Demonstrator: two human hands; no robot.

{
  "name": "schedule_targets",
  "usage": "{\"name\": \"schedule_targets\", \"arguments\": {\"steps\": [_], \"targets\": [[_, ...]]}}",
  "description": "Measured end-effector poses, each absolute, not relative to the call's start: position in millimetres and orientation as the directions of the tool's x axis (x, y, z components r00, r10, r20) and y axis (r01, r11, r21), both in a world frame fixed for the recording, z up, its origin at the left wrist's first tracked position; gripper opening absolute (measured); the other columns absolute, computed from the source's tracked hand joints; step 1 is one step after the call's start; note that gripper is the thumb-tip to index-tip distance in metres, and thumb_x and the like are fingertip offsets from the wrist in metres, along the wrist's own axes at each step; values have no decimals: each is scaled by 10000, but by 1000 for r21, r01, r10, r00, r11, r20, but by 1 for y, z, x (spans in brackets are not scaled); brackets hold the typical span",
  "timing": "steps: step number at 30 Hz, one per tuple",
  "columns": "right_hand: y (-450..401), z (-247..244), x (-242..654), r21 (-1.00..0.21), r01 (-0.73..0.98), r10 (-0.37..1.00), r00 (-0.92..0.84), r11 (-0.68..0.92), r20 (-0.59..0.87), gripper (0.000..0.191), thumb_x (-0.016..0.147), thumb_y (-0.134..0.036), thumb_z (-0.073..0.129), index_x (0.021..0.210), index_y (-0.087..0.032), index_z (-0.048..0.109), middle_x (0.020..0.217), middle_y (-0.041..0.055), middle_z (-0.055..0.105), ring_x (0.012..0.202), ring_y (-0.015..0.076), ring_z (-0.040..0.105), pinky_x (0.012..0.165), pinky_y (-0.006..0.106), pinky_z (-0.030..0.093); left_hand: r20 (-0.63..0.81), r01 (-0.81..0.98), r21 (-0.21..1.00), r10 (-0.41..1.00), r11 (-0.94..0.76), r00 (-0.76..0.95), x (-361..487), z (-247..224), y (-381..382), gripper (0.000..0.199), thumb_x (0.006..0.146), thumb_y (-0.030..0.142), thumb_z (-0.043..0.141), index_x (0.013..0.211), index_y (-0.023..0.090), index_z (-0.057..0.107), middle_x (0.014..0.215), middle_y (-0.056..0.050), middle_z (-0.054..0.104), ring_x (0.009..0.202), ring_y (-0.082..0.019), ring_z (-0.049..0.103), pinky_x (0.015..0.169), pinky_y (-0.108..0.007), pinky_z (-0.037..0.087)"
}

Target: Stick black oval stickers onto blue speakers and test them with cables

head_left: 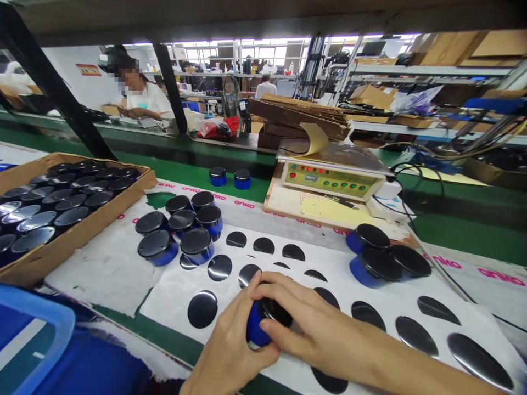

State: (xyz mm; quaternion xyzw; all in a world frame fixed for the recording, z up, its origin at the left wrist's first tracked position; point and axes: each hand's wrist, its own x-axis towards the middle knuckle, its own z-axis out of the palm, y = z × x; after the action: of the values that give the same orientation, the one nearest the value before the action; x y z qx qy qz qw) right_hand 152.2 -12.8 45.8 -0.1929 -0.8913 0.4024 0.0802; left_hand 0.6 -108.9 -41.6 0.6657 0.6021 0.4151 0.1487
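Both hands are closed around one short round blue container with a black top (256,325) above a white sheet. My left hand (233,343) wraps its left side, thumb low on the near wall. From the right, my right hand (319,321) grips it, with fingertips over the top's far edge. Part of the black top is hidden under my fingers. Black round stickers (202,309) lie in rows on the white sheet (173,299) beneath. Several matching containers (197,241) are grouped to the left, and 3 more (376,263) stand at right.
A cardboard tray (94,222) of similar containers sits at left, near a blue plastic bin (61,318). Two containers (242,179) stand farther back. A control box (329,181) with lit lights and cables is behind. A person (148,99) sits across the bench.
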Motion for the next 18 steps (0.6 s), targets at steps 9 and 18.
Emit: {"name": "schedule_targets", "arguments": {"steps": [9,18], "targets": [[-29,34,209,-617,557,649,-754,556,-95,465,865,-329,617,1290,-312,431,1349,66,437,1192,227,491,964,355,460,197,607,793,967,-61,-161,0,-27,-110,758,685,140,652,1368,269,347,1366,-79,516,1251,-271,511,1014,-402,465],[-32,23,228,-546,454,418,-887,704,-198,440,755,-53,559,1145,-258,568,1098,59,574,958,216,589,781,300,506,2,549,834,994,60,-110,1,-16,-106,582,707,182,676,1240,279,464,1262,-50,583,1160,-254,557,991,-432,447]]}}
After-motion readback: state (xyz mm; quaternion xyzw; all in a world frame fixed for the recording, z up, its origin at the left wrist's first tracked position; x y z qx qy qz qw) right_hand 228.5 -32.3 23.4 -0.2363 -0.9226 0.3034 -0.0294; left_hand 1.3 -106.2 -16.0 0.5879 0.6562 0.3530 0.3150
